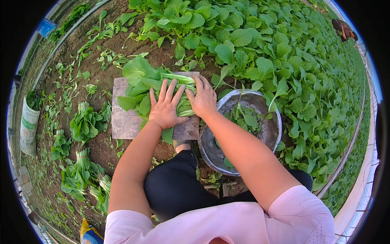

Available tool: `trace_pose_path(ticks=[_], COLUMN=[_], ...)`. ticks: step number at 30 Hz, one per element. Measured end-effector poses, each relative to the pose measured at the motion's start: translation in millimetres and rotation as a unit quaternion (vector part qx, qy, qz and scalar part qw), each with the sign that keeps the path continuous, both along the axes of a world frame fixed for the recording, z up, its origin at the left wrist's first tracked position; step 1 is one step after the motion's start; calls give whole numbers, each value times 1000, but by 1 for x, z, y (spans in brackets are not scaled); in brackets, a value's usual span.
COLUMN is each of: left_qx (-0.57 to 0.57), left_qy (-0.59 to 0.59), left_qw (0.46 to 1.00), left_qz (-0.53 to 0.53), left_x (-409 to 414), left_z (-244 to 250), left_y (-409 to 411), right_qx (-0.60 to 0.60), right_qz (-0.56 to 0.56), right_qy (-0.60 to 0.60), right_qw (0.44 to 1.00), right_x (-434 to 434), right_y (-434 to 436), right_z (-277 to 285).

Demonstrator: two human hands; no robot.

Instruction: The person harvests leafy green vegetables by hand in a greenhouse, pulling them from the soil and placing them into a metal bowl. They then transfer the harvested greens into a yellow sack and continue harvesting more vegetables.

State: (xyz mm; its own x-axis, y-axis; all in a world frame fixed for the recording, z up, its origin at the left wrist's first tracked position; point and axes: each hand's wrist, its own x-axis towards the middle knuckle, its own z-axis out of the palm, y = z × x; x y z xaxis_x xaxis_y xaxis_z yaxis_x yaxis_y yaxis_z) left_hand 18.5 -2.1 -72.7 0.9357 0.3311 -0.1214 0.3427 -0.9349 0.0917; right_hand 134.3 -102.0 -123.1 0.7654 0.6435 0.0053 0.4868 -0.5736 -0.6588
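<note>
A loose bundle of leafy greens [138, 80] lies on a worn wooden board [125, 123], leaves to the left and pale stems to the right. My left hand [166, 106] lies flat on the middle of the bundle, fingers spread. Cupped around the stem ends is my right hand [204, 96], its thumb and fingertips touching them. Beside the board, partly under my right forearm, stands a round metal basin [210, 152] with loose leaves and small plants in it. My hands hide part of the stems.
Several banded bundles of greens [82, 166] sit on the soil at left. Beyond them stands a white woven sack [29, 128] with greens at its mouth. A dense bed of growing greens [292, 76] fills the right. Another person [343, 30] is at the far right.
</note>
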Motion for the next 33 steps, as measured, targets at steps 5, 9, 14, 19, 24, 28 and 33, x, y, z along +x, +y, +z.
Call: trace_pose_path(ticks=[5, 9, 14, 19, 24, 28, 33], left_qx=[-15, 14, 67, 49, -137, -135, -188], left_qy=[38, 65, 82, 74, -23, -50, 251], left_qw=[999, 998, 994, 995, 955, 936, 907], left_qz=[5, -3, -1, -47, -261, -322, -281], left_x=[0, -3, -4, 14, 31, 35, 46], left_z=[25, 51, 68, 131, 187, 156, 147], left_y=[-14, -28, -38, -81, -185, -225, -206], right_qx=[8, -213, -483, -534, -558, -451, -120], right_qz=[-14, -31, 189, 256, 315, 257, 78], right_qy=[-34, 87, 252, 264, 490, 321, -23], right_qw=[999, 973, 817, 762, 590, 792, 989], right_x=[7, -2, -50, -86, -92, -37, 76], right_y=[-37, -150, -272, -279, -297, -227, -140], right_z=[16, -8, -100, -44, -108, -65, -5])
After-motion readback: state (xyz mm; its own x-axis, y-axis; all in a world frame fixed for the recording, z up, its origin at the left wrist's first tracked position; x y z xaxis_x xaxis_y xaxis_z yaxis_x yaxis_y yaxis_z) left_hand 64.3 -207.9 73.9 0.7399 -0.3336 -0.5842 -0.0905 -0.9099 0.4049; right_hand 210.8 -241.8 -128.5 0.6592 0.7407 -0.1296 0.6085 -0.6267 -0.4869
